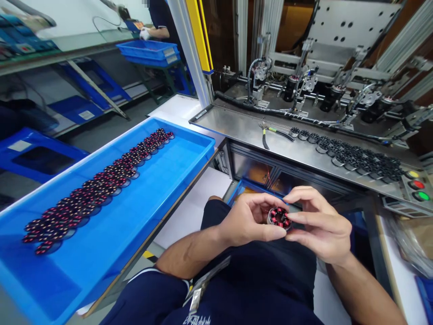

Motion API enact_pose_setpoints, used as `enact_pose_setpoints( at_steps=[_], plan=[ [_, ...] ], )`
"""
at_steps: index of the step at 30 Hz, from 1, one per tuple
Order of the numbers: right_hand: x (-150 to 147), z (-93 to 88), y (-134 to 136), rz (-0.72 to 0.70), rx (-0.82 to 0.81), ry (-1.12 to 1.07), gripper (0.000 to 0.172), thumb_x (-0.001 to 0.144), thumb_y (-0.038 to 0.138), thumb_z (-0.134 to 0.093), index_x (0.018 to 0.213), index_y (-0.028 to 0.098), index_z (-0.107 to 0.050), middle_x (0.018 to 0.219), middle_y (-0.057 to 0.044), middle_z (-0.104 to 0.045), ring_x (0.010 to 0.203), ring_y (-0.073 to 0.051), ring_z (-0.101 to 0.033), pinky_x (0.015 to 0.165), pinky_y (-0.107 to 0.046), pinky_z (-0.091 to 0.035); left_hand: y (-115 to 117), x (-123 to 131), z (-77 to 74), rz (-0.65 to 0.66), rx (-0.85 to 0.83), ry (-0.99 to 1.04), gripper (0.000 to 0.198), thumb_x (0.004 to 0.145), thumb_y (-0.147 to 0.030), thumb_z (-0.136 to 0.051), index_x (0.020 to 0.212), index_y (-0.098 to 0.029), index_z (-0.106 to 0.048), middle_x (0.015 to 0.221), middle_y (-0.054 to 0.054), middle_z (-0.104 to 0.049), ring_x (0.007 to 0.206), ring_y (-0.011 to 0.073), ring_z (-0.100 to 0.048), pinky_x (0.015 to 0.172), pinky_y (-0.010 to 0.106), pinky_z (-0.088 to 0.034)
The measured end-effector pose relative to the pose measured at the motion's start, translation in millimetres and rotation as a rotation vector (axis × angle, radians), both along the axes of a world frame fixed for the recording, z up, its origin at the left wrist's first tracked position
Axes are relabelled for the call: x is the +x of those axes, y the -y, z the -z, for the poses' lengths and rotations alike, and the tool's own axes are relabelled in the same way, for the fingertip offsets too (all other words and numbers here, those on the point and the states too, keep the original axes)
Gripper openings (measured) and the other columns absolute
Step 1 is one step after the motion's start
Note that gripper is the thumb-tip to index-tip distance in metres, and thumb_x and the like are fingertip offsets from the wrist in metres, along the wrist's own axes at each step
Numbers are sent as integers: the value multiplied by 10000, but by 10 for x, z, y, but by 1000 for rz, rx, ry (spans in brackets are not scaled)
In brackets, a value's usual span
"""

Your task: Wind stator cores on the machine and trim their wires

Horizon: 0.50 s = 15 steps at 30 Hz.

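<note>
A round motor stator (279, 217) with red-wound coils and a metal rim is held up in front of my body. My left hand (252, 219) is closed around its left side, thumb below and fingers behind. From the other side, the fingertips of my right hand (318, 223) pinch at the stator's right edge. Rows of similar red-wound stators (101, 185) lie in a blue tray (189, 135) to the left. On the metal ledge (233, 124) ahead sit several dark stators (361, 158) without visible red wire.
Green-and-black cutters (270, 133) lie on the ledge. Behind it stands a winding machine (304, 85) with several metal arms. A button box (417, 187) is at the ledge's right end. At the back left, a gloved person (157, 32) stands near blue bins (149, 52).
</note>
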State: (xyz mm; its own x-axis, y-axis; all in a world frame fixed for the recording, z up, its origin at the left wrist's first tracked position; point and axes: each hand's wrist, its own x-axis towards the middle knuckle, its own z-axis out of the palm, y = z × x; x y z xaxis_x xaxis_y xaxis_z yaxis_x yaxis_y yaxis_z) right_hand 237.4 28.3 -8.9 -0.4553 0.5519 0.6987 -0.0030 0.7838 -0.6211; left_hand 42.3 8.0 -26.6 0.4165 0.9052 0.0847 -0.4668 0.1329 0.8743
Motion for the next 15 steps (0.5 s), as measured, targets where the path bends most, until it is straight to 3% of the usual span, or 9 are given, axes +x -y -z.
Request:
enact_pose_setpoints(
  at_steps=[4,9,15],
  plan=[
    [5,-35,-25,-36,54,58,307,828,218,-779,1115,324,-754,1199,-93,-681,1051,-258,-638,786,-465,-583,-21,-15,5,79,-83,-47,426,583,-250,-928,942,-118,-742,788,46,-720,669,118,-654,637,217,-529],
    [-16,68,141,233,302,44,344,784,67,-759,1082,238,-756,1069,-77,-704,957,-224,-627,748,-418,-572,-24,0,31,55,-91,29,492,569,-285,-952,982,-131,-733,827,58,-751,734,152,-707,720,257,-560],
    [-102,241,377,517,394,7,470,764,13,-735,1194,199,-698,975,-54,-691,883,-211,-640,722,-401,-591,11,125,24,-223,376,51,470,651,-142,-906,1083,-186,-728,1043,69,-765,922,160,-728,826,246,-592]
  ],
)
